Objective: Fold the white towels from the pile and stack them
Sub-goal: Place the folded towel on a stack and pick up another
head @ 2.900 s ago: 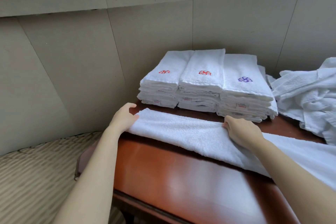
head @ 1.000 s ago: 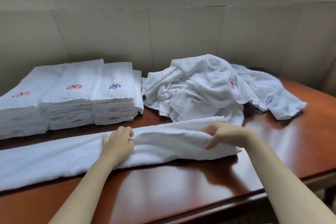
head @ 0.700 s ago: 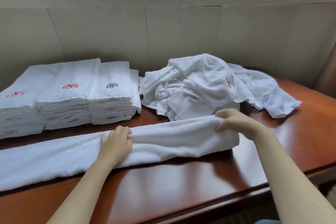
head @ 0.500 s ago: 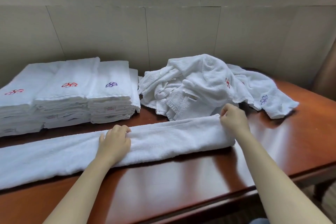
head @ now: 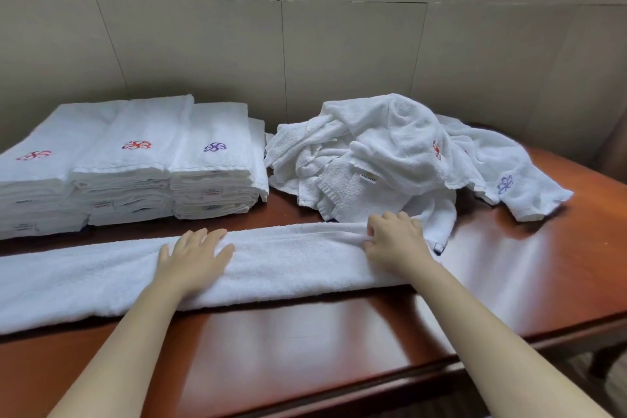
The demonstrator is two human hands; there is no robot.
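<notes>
You are flattening the long folded towel (head: pixel 288 265) lying just in front of the loose pile (head: pixel 390 153), left grip (head: pixel 195 256) spread flat, right grip (head: pixel 395 241) pinching its end, probably readying a crosswise fold.

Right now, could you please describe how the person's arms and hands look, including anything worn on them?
The left hand and right hand are bare: no gloves, rings, watch or bracelets show. Both arms are bare too, down to the picture's lower edge, with no sleeves in view. No marks or tattoos are visible.
</notes>
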